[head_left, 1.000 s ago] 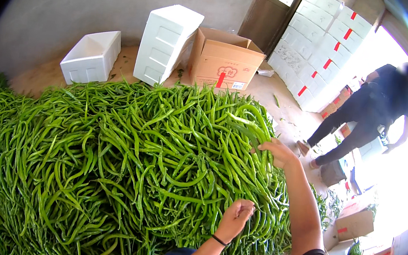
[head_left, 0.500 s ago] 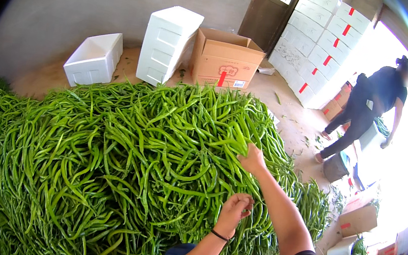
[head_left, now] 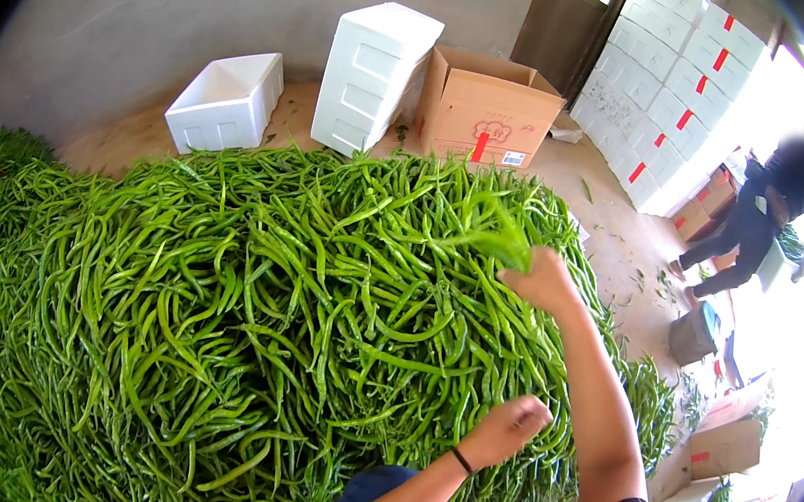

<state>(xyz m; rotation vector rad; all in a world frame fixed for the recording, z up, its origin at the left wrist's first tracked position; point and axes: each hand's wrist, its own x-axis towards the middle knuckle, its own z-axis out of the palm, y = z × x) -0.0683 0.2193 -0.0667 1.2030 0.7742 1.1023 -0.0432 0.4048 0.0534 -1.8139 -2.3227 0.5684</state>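
Note:
A large heap of long green chili peppers (head_left: pixel 247 303) spreads in front of me. Over its right side my right hand (head_left: pixel 545 282) is closed around a bunch of green chili peppers (head_left: pixel 500 240), which stick out to the left and are smeared by motion. Nearer to me, above the heap's lower right slope, my left hand (head_left: pixel 506 432) has its fingers curled in, slightly blurred; nothing shows in it. A dark band (head_left: pixel 462 460) circles the left wrist.
Beyond the heap stand an open white foam box (head_left: pixel 225 104), an upright white foam box (head_left: pixel 372 79) and an open cardboard carton (head_left: pixel 485 112). White boxes (head_left: pixel 674 84) are stacked farther right. A person (head_left: pixel 775 199) walks there near a grey bucket (head_left: pixel 695 334); cartons (head_left: pixel 725 448) lie at right.
The whole view has shifted, so the heap and boxes sit farther right. My right hand has lifted the peppers up off the heap. My left hand's fingers have curled in. The person's stance has changed.

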